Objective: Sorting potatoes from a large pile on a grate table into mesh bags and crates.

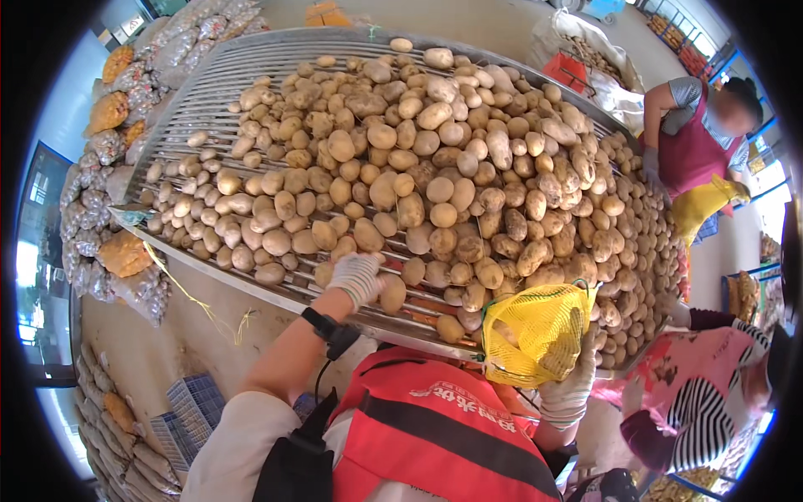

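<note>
My left hand (357, 279), in a striped knit glove, reaches onto the slatted metal sorting table (251, 290) near its front edge. Its fingers are partly hidden, and a brown potato (393, 293) lies right beside them. Whether the hand grips anything cannot be made out. In my right hand (568, 386), gloved the same way, is a yellow mesh bag (533, 370), held at the table's edge with its mouth towards the potatoes. At least one potato (505, 334) shows through the netting. A broad heap of potatoes (401, 157) covers much of the slats.
Two other people (696, 138) (690, 389) stand along the table's right side, one beside another yellow bag (699, 204). Filled bags (132, 188) are stacked at the left. Blue plastic crates (194, 405) sit on the floor. A white sack (577, 37) stands behind the table.
</note>
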### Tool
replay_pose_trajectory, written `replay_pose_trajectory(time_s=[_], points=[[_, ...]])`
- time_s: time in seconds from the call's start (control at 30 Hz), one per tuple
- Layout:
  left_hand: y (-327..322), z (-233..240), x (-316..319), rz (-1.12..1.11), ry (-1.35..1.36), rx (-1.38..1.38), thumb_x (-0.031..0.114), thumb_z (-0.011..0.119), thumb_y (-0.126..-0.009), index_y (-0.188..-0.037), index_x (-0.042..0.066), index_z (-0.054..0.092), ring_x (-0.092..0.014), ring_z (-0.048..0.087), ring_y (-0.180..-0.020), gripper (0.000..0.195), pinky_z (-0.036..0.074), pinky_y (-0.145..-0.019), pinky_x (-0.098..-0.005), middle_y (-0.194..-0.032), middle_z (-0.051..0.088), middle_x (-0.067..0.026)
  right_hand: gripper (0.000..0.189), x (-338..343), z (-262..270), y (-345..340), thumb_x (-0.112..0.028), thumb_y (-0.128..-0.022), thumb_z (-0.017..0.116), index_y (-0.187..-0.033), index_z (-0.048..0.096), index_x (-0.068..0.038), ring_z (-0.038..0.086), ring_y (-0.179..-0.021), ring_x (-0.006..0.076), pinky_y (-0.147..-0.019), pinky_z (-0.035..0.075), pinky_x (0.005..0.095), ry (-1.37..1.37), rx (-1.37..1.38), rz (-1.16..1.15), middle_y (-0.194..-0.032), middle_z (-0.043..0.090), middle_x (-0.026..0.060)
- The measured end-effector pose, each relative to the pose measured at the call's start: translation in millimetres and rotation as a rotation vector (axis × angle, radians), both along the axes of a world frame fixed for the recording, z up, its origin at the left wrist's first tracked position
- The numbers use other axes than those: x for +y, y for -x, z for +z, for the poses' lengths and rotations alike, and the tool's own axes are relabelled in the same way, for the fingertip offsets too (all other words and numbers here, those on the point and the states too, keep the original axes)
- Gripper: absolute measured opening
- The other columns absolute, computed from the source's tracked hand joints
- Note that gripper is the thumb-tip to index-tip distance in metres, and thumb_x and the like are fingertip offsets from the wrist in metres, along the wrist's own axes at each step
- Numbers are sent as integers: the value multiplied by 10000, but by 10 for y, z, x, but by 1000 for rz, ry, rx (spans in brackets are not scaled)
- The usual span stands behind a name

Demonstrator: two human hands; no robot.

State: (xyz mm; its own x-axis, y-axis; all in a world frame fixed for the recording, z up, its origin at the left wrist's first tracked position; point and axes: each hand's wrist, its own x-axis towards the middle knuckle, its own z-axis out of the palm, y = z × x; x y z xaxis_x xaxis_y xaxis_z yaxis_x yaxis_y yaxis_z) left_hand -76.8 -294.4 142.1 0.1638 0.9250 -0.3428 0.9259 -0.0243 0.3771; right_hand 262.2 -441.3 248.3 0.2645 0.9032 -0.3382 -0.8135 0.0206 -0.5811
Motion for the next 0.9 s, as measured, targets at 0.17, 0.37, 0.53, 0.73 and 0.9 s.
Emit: replay_pose_trajectory(time_s=[0.17,0.37,0.53,0.73,0.9], points=[[-333,12,-169,-296,39,270,404,784,-687,-1200,100,539,-324,546,-1108,644,459,-896,-457,-1153,623,-141,453,-36,-6,66,-374,-1002,483,-1340,526,-75,581,-1161,244,-977,493,424,81,204,-24,-1292,599,82],[-1,5,-246,-23,125,-603,26,868,-562,-1358,72,431,-286,514,-1217,910,437,-1049,-415,-1297,511,-130,487,-137,63,166,-382,-999,485,-1374,490,-71,538,-1221,269,-1027,453,446,56,240,-51,-1343,560,86],[-168,301,-277,-27,233,-1223,-17,815,-584,-1407,117,386,-264,497,-1252,938,437,-1061,-398,-1362,462,-94,515,-183,4,172,-390,-995,489,-1400,459,-73,495,-1271,289,-1076,401,479,16,238,-45,-1385,523,95],[-514,562,-302,17,789,-1983,102,751,-683,-1443,225,352,-345,462,-1292,867,478,-995,-551,-1456,367,-114,543,-222,-2,120,-404,-991,491,-1417,433,-72,472,-1294,288,-1084,392,479,8,256,-30,-1417,488,107],[-754,543,-252,117,889,-2132,194,694,-797,-1310,209,484,-342,547,-1112,554,570,-820,-503,-1265,492,-111,552,-230,34,123,-400,-991,500,-1427,411,-74,472,-1294,287,-1087,389,490,33,259,-12,-1411,491,112]])
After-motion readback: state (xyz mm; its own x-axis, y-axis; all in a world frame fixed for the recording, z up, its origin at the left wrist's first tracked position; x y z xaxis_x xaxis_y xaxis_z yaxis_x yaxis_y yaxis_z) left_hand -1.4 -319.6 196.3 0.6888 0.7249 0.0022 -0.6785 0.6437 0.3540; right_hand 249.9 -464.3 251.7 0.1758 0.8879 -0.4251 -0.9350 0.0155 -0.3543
